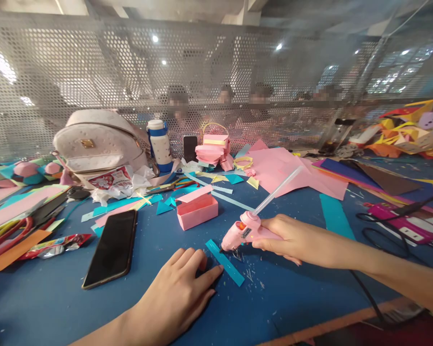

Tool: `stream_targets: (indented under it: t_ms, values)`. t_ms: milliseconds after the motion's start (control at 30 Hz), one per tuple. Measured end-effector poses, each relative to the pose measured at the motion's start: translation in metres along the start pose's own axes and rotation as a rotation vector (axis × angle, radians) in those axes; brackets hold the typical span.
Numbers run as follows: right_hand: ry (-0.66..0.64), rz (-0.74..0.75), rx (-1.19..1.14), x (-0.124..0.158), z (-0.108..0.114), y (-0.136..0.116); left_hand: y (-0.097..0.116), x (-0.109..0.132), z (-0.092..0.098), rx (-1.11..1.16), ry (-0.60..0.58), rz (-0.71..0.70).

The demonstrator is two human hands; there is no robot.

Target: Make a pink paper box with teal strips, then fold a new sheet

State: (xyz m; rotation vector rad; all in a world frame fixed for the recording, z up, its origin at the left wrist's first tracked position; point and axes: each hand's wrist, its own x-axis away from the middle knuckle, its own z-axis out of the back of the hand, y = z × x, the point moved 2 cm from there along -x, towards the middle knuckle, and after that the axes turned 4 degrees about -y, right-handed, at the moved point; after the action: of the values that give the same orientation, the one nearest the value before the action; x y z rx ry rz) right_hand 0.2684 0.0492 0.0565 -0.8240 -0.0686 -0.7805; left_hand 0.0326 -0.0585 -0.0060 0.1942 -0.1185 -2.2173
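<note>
My right hand [292,239] is wrapped round the handle of a pink hot glue gun [237,234]. A clear glue stick [278,190] juts up from the gun's back end. The nozzle points down at a short blue paper strip [233,270] lying on the table; whether it touches the paper I cannot tell. My left hand [185,286] rests on the table with its index finger stretched out to the strip's near side and the other fingers loosely bent, holding nothing. Just behind stands a small open pink paper box [197,211] with a raised flap.
A black phone [111,249] lies left of my left hand. Further back are a white backpack [101,142], a bottle [160,144], a pink paper basket [214,148] and pink sheets [277,168]. A magenta power strip [404,222] with black cables lies at the right.
</note>
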Motion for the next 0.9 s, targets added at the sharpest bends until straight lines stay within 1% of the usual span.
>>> stream_targets:
  t_ms: [133,333,533,633,733,900]
  values:
    - [0.005,-0.012,-0.009,0.008,-0.001,0.002,0.000,0.001,-0.001,0.002,-0.007,-0.004]
    - [-0.011,-0.101,0.021,0.018,-0.002,-0.001,-0.001,0.001,-0.002,-0.007,-0.007,-0.011]
    - [-0.070,-0.082,-0.003,0.029,0.001,-0.016,-0.001,0.001,-0.003,-0.013,0.000,-0.018]
    - [-0.076,-0.067,-0.002,0.033,0.001,-0.020,-0.001,0.001,-0.002,-0.024,0.006,-0.017]
    - [-0.064,-0.113,0.013,0.035,-0.002,-0.017,-0.001,0.001,-0.002,-0.034,0.018,-0.020]
    - [-0.016,-0.224,0.045,0.040,-0.009,-0.002,-0.002,0.000,-0.003,-0.035,0.028,-0.021]
